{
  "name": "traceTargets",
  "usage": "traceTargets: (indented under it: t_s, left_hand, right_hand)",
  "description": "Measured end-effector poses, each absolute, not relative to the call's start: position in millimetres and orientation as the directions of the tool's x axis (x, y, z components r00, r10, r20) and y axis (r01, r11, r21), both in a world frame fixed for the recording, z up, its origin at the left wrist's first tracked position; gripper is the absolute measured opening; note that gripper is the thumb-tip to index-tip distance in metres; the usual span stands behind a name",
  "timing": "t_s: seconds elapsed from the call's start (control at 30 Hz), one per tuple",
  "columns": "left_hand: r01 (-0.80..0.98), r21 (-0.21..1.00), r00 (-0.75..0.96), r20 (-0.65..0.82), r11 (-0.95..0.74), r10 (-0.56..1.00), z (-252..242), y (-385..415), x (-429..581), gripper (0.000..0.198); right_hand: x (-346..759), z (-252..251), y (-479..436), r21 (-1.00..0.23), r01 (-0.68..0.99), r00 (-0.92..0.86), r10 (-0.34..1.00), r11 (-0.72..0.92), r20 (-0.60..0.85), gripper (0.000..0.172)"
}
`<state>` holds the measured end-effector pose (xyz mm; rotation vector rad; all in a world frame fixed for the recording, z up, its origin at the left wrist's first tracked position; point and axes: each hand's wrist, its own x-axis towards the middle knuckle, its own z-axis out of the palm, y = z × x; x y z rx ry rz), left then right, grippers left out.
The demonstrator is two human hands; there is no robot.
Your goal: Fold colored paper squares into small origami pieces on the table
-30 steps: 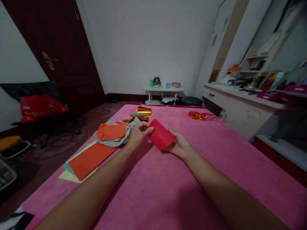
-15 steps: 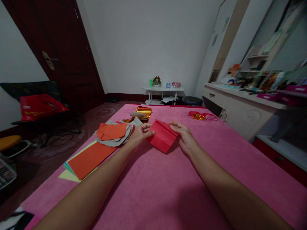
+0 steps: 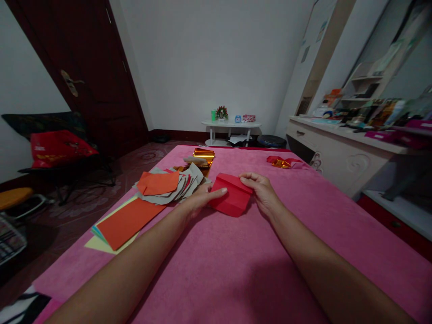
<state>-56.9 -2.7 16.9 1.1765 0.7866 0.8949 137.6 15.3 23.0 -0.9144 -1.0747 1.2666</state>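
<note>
A creased red sheet of paper [image 3: 231, 198] is held up over the pink-covered table [image 3: 216, 256], with a folded strip along its upper right side. My left hand [image 3: 202, 198] grips its left edge, thumb on top and the other fingers hidden beneath. My right hand [image 3: 259, 186] pinches the upper right corner between thumb and fingers. Close to my left hand lies a pile of grey cut paper pieces [image 3: 189, 182], topped by an orange piece [image 3: 158, 182].
Orange paper [image 3: 130, 222] lies on coloured sheets at the left. Shiny gold foil [image 3: 204, 155] sits behind the pile. A red and gold scrap [image 3: 281, 163] rests at the far right. Beyond are a small white table [image 3: 232, 123] and a dresser [image 3: 337, 153].
My left hand has shifted its grip; its thumb now stretches further over the red paper and its fingers have gone underneath. The paper's lower edge looks more curved. My right hand keeps its pinch.
</note>
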Motion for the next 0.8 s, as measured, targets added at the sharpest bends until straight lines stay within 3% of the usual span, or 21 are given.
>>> traceTargets:
  t_s: [0.2,0.47,0.8]
  left_hand:
    - [-0.222,0.952,0.410,-0.106,0.211,0.906,15.2,-2.7,-53.4,0.041]
    - [-0.238,0.950,0.433,-0.085,0.205,0.897,16.1,-4.3,-53.4,0.044]
    - [-0.286,0.951,0.426,0.017,0.117,0.904,12.2,-0.9,-54.8,0.040]
  right_hand:
    - [138.1,20.4,17.7,-0.974,-0.180,-0.070,0.986,0.140,0.154,0.025]
    - [138.8,23.3,14.7,-0.963,0.017,-0.149,0.953,0.267,0.262,0.013]
    - [139.6,27.0,15.3,-0.969,-0.102,-0.045,0.973,0.223,0.228,0.019]
